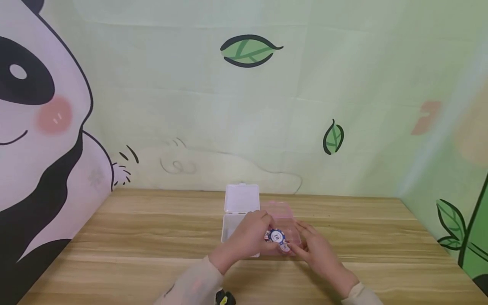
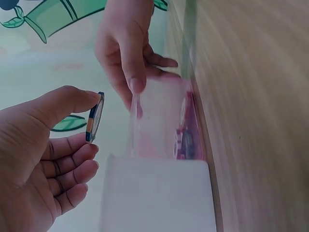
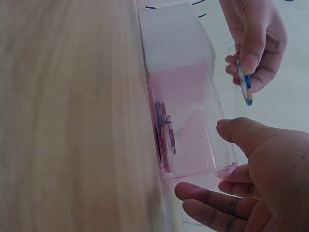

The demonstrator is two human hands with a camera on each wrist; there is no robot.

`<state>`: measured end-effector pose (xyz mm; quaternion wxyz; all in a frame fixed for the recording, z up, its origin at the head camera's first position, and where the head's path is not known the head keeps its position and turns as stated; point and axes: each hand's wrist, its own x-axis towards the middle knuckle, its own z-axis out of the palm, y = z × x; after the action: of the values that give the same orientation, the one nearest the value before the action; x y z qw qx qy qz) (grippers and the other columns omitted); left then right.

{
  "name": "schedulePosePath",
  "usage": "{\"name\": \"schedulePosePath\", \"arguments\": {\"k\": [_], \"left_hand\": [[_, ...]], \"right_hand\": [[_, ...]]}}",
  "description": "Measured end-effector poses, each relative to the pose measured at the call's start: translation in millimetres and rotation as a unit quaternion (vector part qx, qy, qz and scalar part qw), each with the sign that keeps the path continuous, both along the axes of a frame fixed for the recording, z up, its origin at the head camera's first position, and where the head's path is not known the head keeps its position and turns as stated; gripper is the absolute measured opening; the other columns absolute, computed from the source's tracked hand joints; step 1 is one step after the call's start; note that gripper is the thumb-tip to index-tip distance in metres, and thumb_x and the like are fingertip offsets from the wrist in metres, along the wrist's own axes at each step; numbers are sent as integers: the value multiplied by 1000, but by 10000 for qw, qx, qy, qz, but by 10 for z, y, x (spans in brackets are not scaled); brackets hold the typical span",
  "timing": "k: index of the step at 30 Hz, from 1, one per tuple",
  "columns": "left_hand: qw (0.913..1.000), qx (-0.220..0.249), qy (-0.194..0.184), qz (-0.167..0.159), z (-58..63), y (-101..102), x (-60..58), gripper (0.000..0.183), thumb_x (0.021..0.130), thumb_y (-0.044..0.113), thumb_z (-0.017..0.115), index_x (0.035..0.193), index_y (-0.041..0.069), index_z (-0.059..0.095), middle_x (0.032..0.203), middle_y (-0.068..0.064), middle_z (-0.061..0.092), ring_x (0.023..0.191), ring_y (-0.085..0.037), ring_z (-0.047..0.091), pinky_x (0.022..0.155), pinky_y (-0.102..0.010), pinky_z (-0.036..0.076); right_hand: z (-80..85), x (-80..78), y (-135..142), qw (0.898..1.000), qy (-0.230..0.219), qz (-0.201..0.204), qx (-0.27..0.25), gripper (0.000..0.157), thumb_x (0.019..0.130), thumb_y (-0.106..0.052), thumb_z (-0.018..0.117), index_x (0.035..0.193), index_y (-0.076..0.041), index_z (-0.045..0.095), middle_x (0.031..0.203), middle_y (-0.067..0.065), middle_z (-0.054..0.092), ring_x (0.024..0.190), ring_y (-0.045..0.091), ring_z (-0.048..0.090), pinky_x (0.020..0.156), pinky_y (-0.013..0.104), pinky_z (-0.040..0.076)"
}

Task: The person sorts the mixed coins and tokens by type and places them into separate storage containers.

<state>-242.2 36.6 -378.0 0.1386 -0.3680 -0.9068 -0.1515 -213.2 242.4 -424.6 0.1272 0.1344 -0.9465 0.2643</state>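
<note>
My left hand [image 1: 249, 233] pinches a blue-and-white poker chip [image 1: 277, 237] marked 10 between thumb and fingers, above the pink see-through box. In the right wrist view that chip [image 3: 245, 87] is seen on edge, apart from the box. My right hand [image 1: 318, 250] holds the right end of the pink box [image 3: 190, 145], thumb at the near wall and fingers round the corner. Several chips [image 3: 166, 140] lie on the bottom of the pink box. Left of it stands a white box [image 1: 242, 199] with its lid raised; my left hand partly hides its inside.
Both boxes stand side by side on a wood-grain table [image 1: 152, 228]. Behind the table hangs a pale green backdrop [image 1: 244, 114] with a panda and leaves. A small black object with a yellow mark [image 1: 225, 298] shows at the bottom edge.
</note>
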Motion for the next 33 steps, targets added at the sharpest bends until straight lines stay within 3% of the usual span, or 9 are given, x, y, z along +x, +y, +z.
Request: {"name": "schedulePosePath", "arguments": {"k": [13, 33], "left_hand": [[9989, -358, 5, 306, -39, 70, -180, 36, 73, 39, 79, 92, 12, 64, 84, 5, 57, 79, -9, 49, 71, -22, 39], [9976, -612, -35, 318, -91, 70, -229, 32, 77, 38, 76, 94, 13, 65, 84, 7, 54, 83, -11, 49, 73, -23, 37]], "right_hand": [[6, 13, -17, 9999, -100, -13, -61, 61, 86, -22, 70, 138, 2, 47, 139, 19, 51, 62, -5, 49, 60, 18, 47], [6, 10, -38, 9999, -93, 57, -98, 60, 87, -20, 70, 138, 3, 47, 141, 19, 50, 65, -5, 49, 64, 19, 49]]}}
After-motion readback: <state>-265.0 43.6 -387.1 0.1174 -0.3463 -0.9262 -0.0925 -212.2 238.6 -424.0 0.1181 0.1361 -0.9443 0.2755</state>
